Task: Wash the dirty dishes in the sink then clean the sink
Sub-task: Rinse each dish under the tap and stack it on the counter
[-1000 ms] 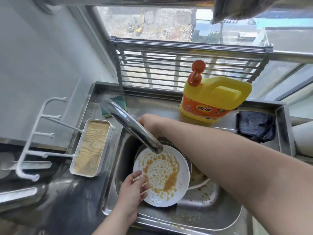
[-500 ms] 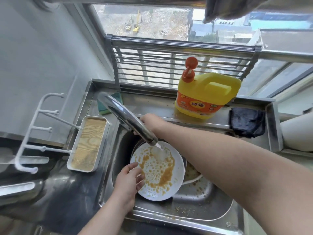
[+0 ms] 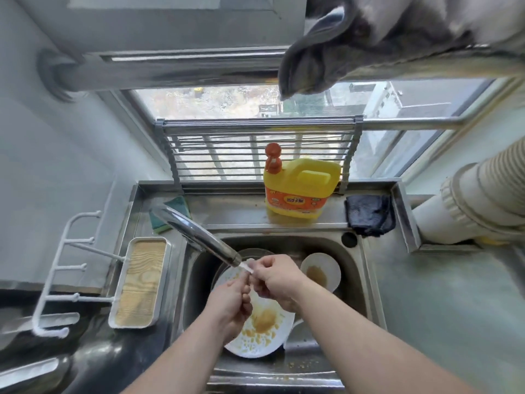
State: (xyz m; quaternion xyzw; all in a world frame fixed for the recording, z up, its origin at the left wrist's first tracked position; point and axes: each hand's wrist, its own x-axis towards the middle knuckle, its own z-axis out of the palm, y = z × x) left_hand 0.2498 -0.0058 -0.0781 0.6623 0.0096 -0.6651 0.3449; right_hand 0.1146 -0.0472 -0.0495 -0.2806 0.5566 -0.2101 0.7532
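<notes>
Water runs from the steel faucet (image 3: pixel 199 237) onto my two hands, which meet under the spout above the sink (image 3: pixel 352 274). My left hand (image 3: pixel 231 305) reaches up with its fingers toward the stream. My right hand (image 3: pixel 277 280) has curled fingers against the left fingertips and holds nothing I can see. Below them a white plate (image 3: pixel 264 334) smeared with orange sauce lies tilted in the basin, partly hidden by my hands. A small white dish (image 3: pixel 321 271) with brown residue sits at the right of the basin. A darker dish rim (image 3: pixel 251 251) shows behind the spout.
A yellow detergent bottle (image 3: pixel 298 191) with an orange pump stands on the back ledge, a green sponge (image 3: pixel 176 206) to its left, a black cloth (image 3: pixel 369 214) to its right. A wood-lined white tray (image 3: pixel 142 282) and white hook rack (image 3: pixel 65 268) sit left. Food crumbs lie on the sink's front rim.
My left hand let go of the plate, and my right hand came back from behind the faucet. Both now meet under the running water. The plate lies lower in the basin.
</notes>
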